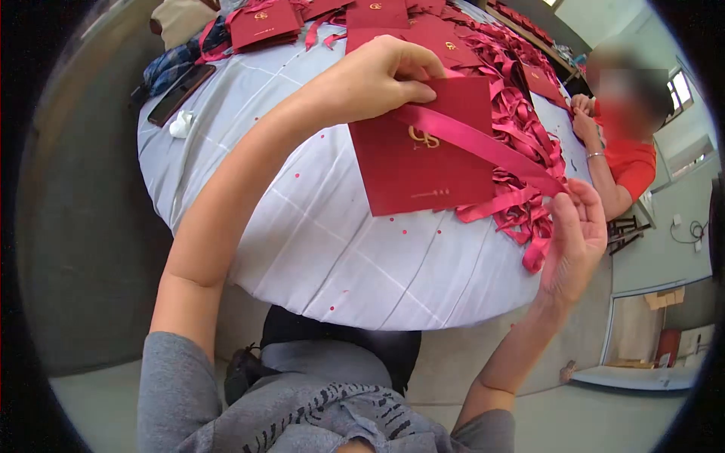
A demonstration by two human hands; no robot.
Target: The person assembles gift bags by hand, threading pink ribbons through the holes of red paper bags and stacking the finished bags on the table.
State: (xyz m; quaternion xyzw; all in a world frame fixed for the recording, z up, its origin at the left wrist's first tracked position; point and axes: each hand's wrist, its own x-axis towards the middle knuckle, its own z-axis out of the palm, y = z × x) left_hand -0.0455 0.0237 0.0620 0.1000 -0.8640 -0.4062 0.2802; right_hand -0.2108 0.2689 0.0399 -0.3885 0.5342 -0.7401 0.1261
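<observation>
A dark red card or bag with a gold logo (pixel 423 166) lies over the near part of the table. At its top edge is my left hand (pixel 385 79), its thumb and fingers closed on one end of a pink ribbon (pixel 483 143). The ribbon runs slantwise across the red front, down to the right. Its other end is pinched in my right hand (pixel 578 234), which is beyond the right edge of the red piece. Beside and behind it lies a heap of loose pink ribbons (pixel 521 128).
The round table has a white cloth (pixel 325 241). Stacked red pieces (pixel 264 24) lie at the back, with a phone (pixel 181 94), crumpled tissue (pixel 181 124) and plaid cloth (pixel 177 68) at left. Another person in red (pixel 630 162) works at the right side.
</observation>
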